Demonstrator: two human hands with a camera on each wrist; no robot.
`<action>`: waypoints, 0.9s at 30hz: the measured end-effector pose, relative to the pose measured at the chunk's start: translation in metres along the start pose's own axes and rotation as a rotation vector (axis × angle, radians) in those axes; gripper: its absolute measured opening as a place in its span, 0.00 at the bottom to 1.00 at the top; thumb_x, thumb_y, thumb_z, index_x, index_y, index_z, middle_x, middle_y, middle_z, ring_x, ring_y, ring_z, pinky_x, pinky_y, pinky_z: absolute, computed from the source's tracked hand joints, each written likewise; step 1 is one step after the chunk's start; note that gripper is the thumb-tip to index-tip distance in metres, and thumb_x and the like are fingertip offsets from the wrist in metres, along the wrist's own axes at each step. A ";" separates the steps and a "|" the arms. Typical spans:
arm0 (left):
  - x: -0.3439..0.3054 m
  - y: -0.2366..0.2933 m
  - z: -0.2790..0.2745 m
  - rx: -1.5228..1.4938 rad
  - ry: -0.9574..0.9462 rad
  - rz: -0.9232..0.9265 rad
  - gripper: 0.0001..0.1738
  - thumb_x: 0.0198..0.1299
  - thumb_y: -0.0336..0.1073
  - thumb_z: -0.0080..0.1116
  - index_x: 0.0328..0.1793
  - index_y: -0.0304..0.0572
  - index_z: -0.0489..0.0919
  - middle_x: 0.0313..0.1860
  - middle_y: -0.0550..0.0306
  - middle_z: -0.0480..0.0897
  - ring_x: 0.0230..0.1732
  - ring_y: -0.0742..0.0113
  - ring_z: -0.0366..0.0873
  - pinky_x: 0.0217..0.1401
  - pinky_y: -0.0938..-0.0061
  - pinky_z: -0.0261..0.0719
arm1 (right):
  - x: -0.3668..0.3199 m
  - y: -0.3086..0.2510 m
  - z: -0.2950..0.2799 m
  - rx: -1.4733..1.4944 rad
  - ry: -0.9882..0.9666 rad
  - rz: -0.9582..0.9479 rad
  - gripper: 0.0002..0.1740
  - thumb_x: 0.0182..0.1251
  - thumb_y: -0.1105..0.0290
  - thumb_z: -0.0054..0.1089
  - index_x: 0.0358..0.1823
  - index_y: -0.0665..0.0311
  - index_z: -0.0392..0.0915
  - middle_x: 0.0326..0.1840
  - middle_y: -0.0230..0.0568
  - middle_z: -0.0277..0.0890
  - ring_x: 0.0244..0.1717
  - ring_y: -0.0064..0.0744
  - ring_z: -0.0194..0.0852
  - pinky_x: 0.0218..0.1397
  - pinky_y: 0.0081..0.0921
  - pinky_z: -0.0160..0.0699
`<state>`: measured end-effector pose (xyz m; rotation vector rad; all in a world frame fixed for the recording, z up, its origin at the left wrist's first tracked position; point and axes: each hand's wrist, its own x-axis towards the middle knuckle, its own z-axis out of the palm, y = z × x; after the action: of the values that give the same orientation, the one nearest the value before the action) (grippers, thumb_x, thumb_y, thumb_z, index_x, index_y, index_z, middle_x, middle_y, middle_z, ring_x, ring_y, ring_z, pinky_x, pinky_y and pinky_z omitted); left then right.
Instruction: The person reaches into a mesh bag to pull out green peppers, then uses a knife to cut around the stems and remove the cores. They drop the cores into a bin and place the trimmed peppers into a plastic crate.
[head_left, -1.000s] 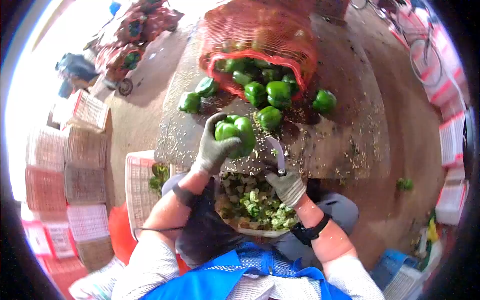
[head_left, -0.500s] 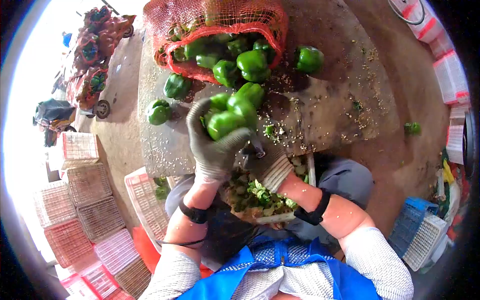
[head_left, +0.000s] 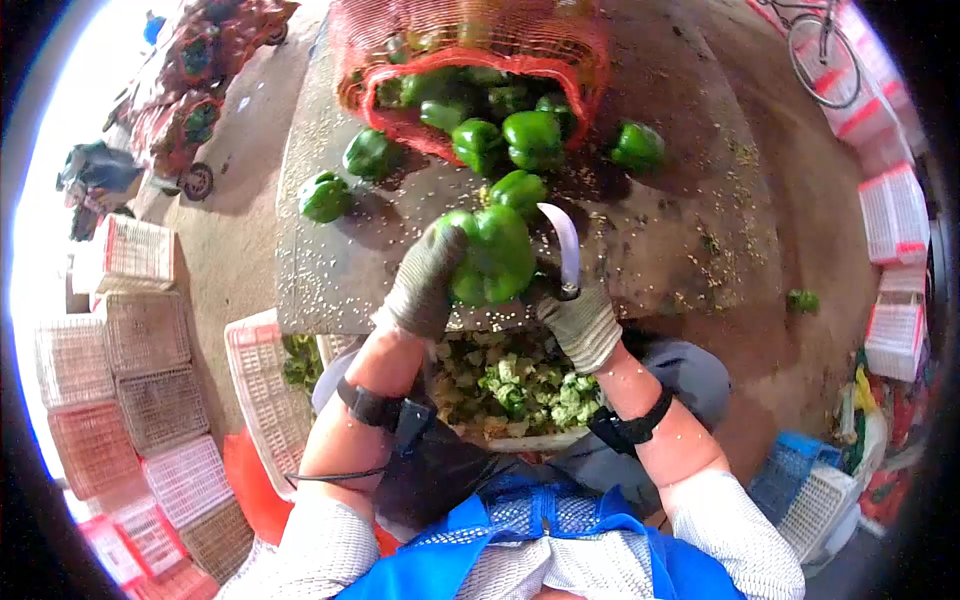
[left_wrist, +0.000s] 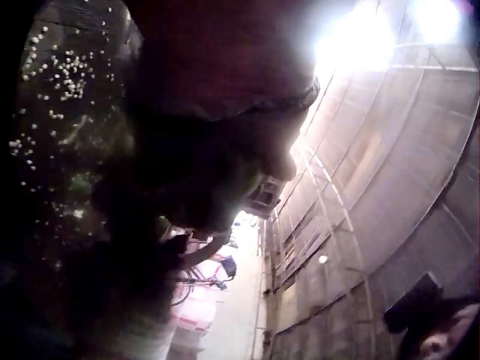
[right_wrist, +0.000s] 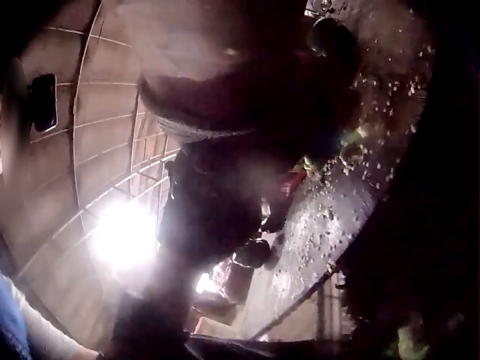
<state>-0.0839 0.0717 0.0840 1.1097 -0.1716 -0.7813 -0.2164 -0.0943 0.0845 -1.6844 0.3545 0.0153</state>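
Observation:
In the head view my gloved left hand (head_left: 427,282) grips a large green pepper (head_left: 494,256) from its left side, above the table's near edge. My gloved right hand (head_left: 580,318) holds a curved knife (head_left: 566,243) by its handle, the blade pointing up and away, just right of the pepper. Another pepper (head_left: 518,192) lies right behind the held one. Both wrist views are dark; the gloved left hand (left_wrist: 187,172) and gloved right hand (right_wrist: 225,195) show there mainly as silhouettes.
A red mesh sack (head_left: 470,40) of peppers lies open at the table's (head_left: 690,270) far side, with loose peppers around it. Below the hands is a crate (head_left: 520,442) of pepper scraps. Stacked crates (head_left: 150,330) stand left; a bicycle (head_left: 824,60) is at the far right.
The knife blade, mostly hidden half a second ago, now stands clear beside the held pepper. The right hand has moved slightly away from the left hand, and the head view has shifted.

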 end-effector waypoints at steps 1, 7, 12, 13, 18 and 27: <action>-0.003 -0.002 0.003 0.069 0.041 0.002 0.35 0.64 0.58 0.60 0.64 0.37 0.74 0.54 0.55 0.79 0.54 0.68 0.75 0.61 0.72 0.73 | -0.003 -0.009 -0.004 0.006 0.018 -0.028 0.32 0.60 0.65 0.69 0.66 0.62 0.70 0.57 0.48 0.78 0.58 0.37 0.77 0.62 0.37 0.75; -0.013 0.000 0.030 0.279 -0.078 -0.067 0.54 0.43 0.35 0.81 0.76 0.36 0.61 0.64 0.50 0.74 0.63 0.63 0.73 0.67 0.69 0.73 | -0.008 -0.012 -0.011 0.133 -0.007 -0.166 0.48 0.52 0.59 0.79 0.72 0.62 0.62 0.69 0.44 0.69 0.68 0.38 0.67 0.72 0.34 0.67; -0.024 -0.006 0.056 0.585 -0.136 0.058 0.65 0.29 0.39 0.88 0.76 0.35 0.59 0.67 0.47 0.72 0.67 0.60 0.70 0.71 0.67 0.70 | -0.015 -0.003 -0.024 0.206 -0.050 -0.137 0.46 0.51 0.59 0.78 0.70 0.62 0.65 0.68 0.43 0.70 0.68 0.38 0.68 0.72 0.35 0.66; -0.024 -0.005 0.055 0.647 -0.134 0.041 0.66 0.29 0.40 0.88 0.76 0.35 0.59 0.67 0.47 0.72 0.67 0.61 0.70 0.71 0.67 0.70 | -0.019 0.000 -0.027 0.145 -0.060 -0.133 0.45 0.51 0.59 0.78 0.70 0.62 0.65 0.67 0.43 0.71 0.68 0.38 0.68 0.72 0.35 0.67; -0.022 0.004 0.050 0.457 -0.136 -0.209 0.60 0.25 0.33 0.89 0.71 0.36 0.67 0.61 0.55 0.77 0.60 0.68 0.73 0.67 0.70 0.74 | -0.026 0.002 -0.039 -0.004 -0.092 -0.140 0.44 0.48 0.63 0.81 0.67 0.64 0.69 0.60 0.40 0.78 0.61 0.30 0.75 0.66 0.31 0.73; -0.017 -0.014 0.020 -0.046 -0.271 -0.354 0.48 0.42 0.38 0.79 0.72 0.38 0.69 0.59 0.54 0.80 0.58 0.66 0.79 0.62 0.68 0.78 | -0.030 -0.018 -0.048 0.398 -0.241 0.173 0.31 0.49 0.72 0.77 0.57 0.66 0.78 0.52 0.35 0.83 0.53 0.29 0.80 0.60 0.31 0.78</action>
<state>-0.1131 0.0649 0.0854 0.9988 -0.1861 -1.2475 -0.2503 -0.1321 0.1160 -1.2384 0.2972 0.2583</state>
